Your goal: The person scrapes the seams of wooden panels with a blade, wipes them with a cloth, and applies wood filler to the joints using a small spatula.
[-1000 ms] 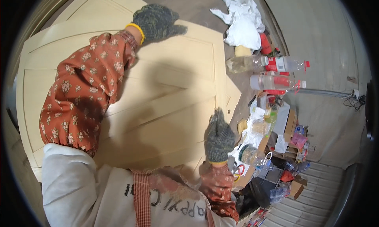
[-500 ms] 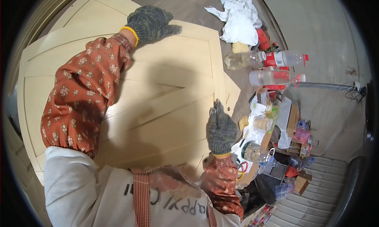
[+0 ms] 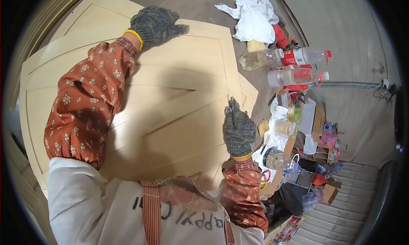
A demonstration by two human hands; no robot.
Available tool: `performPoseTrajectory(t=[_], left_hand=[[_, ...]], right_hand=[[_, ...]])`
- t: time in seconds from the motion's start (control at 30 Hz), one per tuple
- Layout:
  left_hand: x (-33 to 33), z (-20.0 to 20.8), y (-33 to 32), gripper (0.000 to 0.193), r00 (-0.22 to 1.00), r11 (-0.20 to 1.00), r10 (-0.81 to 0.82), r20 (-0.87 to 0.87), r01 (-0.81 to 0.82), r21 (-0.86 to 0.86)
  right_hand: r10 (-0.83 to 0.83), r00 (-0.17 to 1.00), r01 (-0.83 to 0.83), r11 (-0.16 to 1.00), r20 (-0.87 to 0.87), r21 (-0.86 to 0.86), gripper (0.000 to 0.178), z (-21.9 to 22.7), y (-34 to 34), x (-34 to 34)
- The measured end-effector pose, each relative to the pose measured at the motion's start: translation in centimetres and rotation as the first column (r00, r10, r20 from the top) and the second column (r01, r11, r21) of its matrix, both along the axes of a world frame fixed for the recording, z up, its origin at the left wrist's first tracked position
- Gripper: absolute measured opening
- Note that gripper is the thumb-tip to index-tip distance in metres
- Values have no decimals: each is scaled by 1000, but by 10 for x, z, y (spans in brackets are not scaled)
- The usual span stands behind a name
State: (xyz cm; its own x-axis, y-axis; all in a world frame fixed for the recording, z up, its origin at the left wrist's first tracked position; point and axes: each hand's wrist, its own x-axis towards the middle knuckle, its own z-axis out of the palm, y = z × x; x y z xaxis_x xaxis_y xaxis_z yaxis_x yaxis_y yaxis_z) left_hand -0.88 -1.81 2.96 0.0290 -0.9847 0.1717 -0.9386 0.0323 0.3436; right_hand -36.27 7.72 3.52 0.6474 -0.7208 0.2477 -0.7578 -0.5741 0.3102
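Note:
A cream panelled door (image 3: 204,117) with raised diagonal strips lies flat before me, my shadow across it. At its far edge is my left hand (image 3: 154,26), in a dark grey knit glove with a yellow cuff. Its fingers bend over that edge, and the thumb stretches along the face. My right hand (image 3: 240,130), gloved alike, rests on the door's right border with its fingers bunched and pointing away from me. Anything pinched under those fingers is hidden. A second cream panel (image 3: 96,18) shows from beneath at the far left, and a cream corner (image 3: 249,93) sticks out at right.
Right of the door stand clear bottles (image 3: 262,59) with liquid, near crumpled white cloth (image 3: 254,21) and a red object (image 3: 281,36). Closer to my right arm are a large plastic bottle (image 3: 275,159), a small tub (image 3: 284,127) and cardboard boxes (image 3: 330,190). A pale corrugated wall rises beyond.
My right hand has slid slightly farther away along the door's right border. My left hand keeps its place on the far edge. The whole view has shifted a little.

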Motion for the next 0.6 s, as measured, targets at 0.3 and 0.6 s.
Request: performPoseTrajectory(t=[0.3,0.6], left_hand=[[0,2,-2,57,1000,999,16,18,-17,41],[0,-2,-1,59,1000,1000,14,19,-14,-21]], right_hand=[[115,990,-118,992,76,39,41,3,1,-6],[-166,984,171,982,-69,77,43,-1,-1,12]])
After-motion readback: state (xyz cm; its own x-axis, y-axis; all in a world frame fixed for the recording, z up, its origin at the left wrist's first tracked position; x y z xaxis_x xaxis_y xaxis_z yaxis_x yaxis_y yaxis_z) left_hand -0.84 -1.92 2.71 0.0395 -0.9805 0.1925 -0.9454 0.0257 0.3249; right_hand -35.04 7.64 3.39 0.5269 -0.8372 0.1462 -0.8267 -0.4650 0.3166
